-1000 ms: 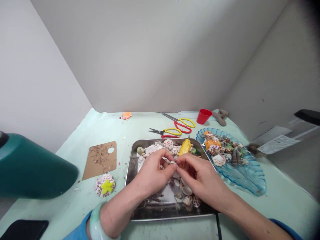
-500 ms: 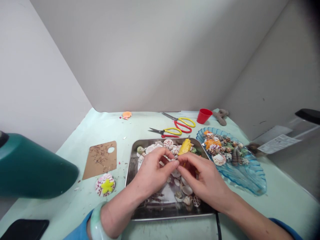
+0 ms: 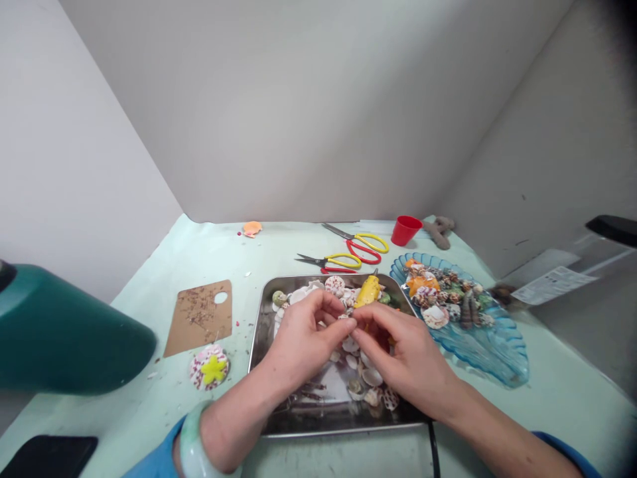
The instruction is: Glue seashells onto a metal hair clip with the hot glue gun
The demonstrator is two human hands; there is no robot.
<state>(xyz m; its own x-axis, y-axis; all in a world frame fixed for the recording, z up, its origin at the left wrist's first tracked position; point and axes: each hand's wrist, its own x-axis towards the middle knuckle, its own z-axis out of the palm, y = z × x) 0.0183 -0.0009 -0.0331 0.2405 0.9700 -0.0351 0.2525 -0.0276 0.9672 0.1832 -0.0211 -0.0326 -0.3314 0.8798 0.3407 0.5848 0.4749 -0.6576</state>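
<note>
Over a shallow metal tray (image 3: 279,428) of seashells, my left hand (image 3: 306,335) and my right hand (image 3: 405,345) meet fingertip to fingertip. Both are closed in a pinch. Whatever sits between the fingertips is too small and covered to make out. Under and around the hands lie white shells (image 3: 372,377) and speckled shells (image 3: 391,398). A yellow bottle-like piece with a dark tip (image 3: 367,292) rests at the tray's far right, just beyond my right fingers. A round speckled scallop shell (image 3: 335,285) lies at the far edge.
Right of the tray stands a blue shell-shaped dish (image 3: 497,358) with shells. Behind are two scissors (image 3: 343,261) and a red cup (image 3: 407,230). Leftward are a brown card (image 3: 199,318), a shell disc with a yellow-green flower (image 3: 213,369), a green bottle (image 3: 74,332) and a black object (image 3: 50,458).
Hardly anything differs. Both hands stay pinched together over the tray, with only a slight shift of the fingers and of the view.
</note>
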